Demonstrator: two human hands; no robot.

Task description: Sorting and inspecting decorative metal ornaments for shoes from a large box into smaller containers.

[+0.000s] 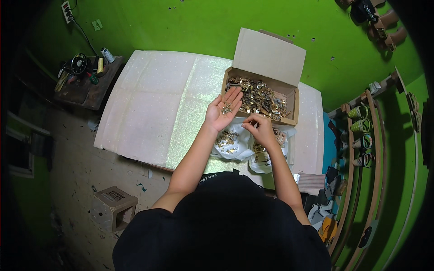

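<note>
Small metal pieces [226, 108] lie in a loose cluster on the upturned palm of the left hand [220, 118], where the fingers begin. The left hand is flat and slightly cupped, its fingers extended, lying side by side with slight gaps and pointing far and a little to the right; the thumb stands out to the left. Right hand [261, 130] is palm down, fingers bent, thumb and forefinger tips close together; whether anything is pinched between them cannot be told. From those right fingertips the cluster lies to the left and slightly farther, well apart from them; the left hand, bearing it, is the nearer. Individual pieces are too small for a pointing direction or long axis to be established, and no common alignment is seen. Beyond both hands stands an open cardboard box [294, 106] of mixed metal fittings [264, 99], its long side running left to right, with the left fingertips over its near left part. Two white bags, left [244, 152] and right [261, 168], sit on its near side.
</note>
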